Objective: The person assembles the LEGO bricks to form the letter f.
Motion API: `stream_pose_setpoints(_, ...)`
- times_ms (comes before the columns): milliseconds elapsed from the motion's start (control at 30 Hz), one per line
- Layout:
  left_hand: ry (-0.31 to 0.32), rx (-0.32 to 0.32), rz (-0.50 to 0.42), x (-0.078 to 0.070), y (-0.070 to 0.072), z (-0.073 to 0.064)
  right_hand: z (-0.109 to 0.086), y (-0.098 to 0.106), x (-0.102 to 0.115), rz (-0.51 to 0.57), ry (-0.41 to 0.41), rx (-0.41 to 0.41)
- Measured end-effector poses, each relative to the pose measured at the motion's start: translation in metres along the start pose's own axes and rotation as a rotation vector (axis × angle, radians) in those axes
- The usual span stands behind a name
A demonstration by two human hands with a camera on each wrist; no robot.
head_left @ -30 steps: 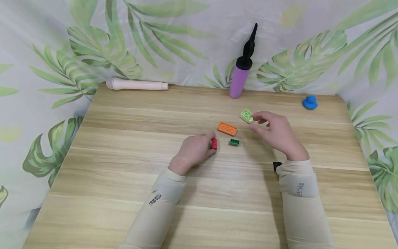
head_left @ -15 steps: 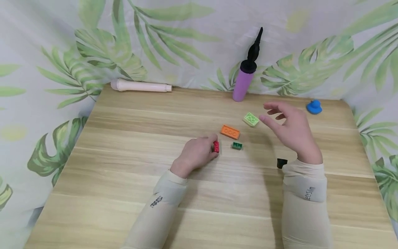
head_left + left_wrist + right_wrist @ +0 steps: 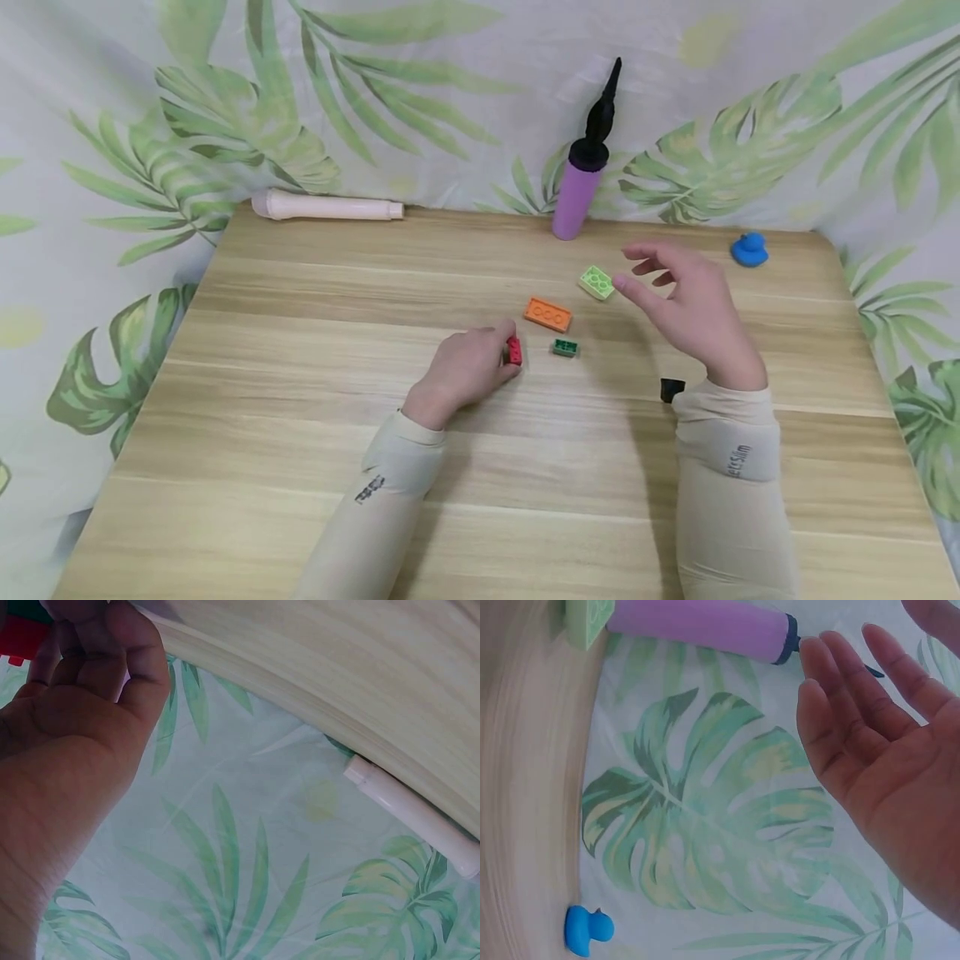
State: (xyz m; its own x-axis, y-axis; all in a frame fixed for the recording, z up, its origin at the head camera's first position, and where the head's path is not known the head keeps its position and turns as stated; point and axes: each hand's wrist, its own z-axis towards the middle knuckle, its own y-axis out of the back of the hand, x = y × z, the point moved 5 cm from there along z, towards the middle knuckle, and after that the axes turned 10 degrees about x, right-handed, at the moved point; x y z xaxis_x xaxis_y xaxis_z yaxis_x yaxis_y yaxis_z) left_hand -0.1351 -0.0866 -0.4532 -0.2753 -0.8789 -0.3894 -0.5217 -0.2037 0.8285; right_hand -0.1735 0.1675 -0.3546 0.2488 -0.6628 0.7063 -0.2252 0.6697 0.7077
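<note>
My left hand (image 3: 467,367) pinches a red toy brick (image 3: 513,351) between thumb and fingers, low over the table. In the left wrist view a dark green piece (image 3: 28,607) lies against the red brick (image 3: 22,636) in the grip; fingers partly cover both. My right hand (image 3: 693,308) is raised with fingers apart and nothing in them, just right of a light green brick (image 3: 597,282). That brick lies with its hollow underside up. An orange brick (image 3: 547,315) and a small dark green brick (image 3: 565,348) lie between the hands, also hollow side up.
A small black piece (image 3: 671,390) sits beside the right sleeve, partly hidden by it. Along the back stand a purple hand pump (image 3: 576,200) and a blue rubber duck (image 3: 749,249). A pale pink toy microphone (image 3: 330,207) lies at the back left, against the leaf-patterned cloth (image 3: 420,108).
My right hand has drawn up and to the right, away from the light green brick, which stays on the table. The left hand keeps its hold on the red brick.
</note>
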Motion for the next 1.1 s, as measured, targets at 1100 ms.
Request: stream_pose_setpoints(1100,0.034,-0.004,0.053,0.002,0.0,-0.002,0.039,-0.106,-0.015,-0.358,-0.08,0.402)
